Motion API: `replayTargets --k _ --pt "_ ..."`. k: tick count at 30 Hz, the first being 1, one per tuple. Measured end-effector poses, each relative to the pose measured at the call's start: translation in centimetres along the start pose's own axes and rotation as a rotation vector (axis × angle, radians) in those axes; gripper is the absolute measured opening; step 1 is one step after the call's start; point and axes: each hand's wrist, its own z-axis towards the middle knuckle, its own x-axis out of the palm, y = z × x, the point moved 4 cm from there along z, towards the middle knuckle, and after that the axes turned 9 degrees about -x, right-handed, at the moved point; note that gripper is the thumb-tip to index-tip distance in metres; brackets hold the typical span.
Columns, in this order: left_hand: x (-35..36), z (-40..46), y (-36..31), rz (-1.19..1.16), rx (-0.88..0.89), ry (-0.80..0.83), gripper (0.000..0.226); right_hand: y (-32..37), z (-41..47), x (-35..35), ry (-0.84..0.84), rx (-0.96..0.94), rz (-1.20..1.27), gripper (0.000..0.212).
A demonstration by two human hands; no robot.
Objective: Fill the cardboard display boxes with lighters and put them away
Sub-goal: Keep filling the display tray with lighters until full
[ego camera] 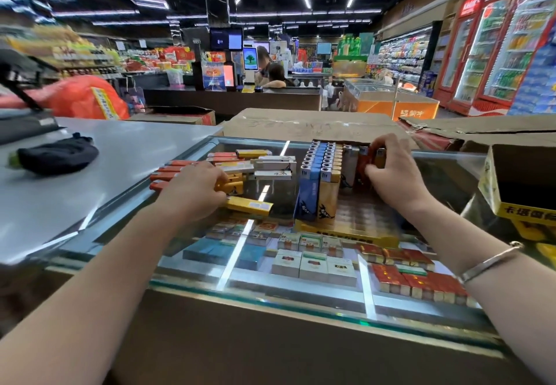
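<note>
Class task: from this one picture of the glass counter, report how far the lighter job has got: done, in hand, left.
Done: two rows of blue and yellow lighters stand upright in the display box. In hand: the right hand holds red lighters in the box; the left hand gathers yellow lighters. Left: loose lighters on the glass, and an empty box at right.

Under the glass countertop [436,171], cigarette packs [313,266] lie in rows, white ones beside red ones [421,284]. A dark folded cloth [57,156] rests on the grey counter [90,192] to the left. Farther off stand an orange chest freezer [397,108] and red drink refrigerators [493,44] along the right wall.
</note>
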Motion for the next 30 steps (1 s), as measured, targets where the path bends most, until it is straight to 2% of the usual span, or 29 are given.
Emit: replayTargets --k 3,5,7,15,17,20,22,24,28,30 --pt "0.4 0.6 0.0 0.072 0.019 0.028 0.024 -0.1 0.0 0.0 -0.002 0.006 0.008 0.031" --pt "0.7 1.1 -0.1 0.063 -0.003 0.097 0.013 -0.1 0.0 0.0 -0.001 0.009 0.013 0.031" --pt "1.2 1.5 -0.4 0.046 -0.025 0.129 0.011 -0.2 0.0 0.0 0.003 0.010 0.017 0.030" --pt "2.8 2.7 -1.8 -0.224 -0.029 0.199 0.037 -0.3 0.0 0.0 0.004 0.003 0.026 0.028" --pt "3.0 2.7 -1.8 -0.227 -0.023 0.157 0.040 -0.3 0.0 0.1 0.006 0.001 0.028 0.028" --pt "2.2 2.6 -1.3 -0.201 -0.003 -0.022 0.031 -0.4 0.1 0.1 0.009 0.000 0.033 0.028" --pt "0.9 2.4 -1.0 -0.204 0.020 -0.080 0.026 -0.5 0.1 0.1 0.012 0.003 0.030 0.028" --pt "-0.4 2.2 -0.7 -0.151 0.044 0.017 0.022 -0.5 0.1 0.1 0.015 0.003 0.025 0.028" --pt "-2.0 0.2 0.2 0.112 0.026 0.391 0.031 -0.3 0.1 0.1 0.015 0.006 0.025 0.029" --pt "-2.4 -0.8 0.8 0.255 0.017 0.498 0.034 -0.3 0.1 0.1 0.019 0.007 0.019 0.029"
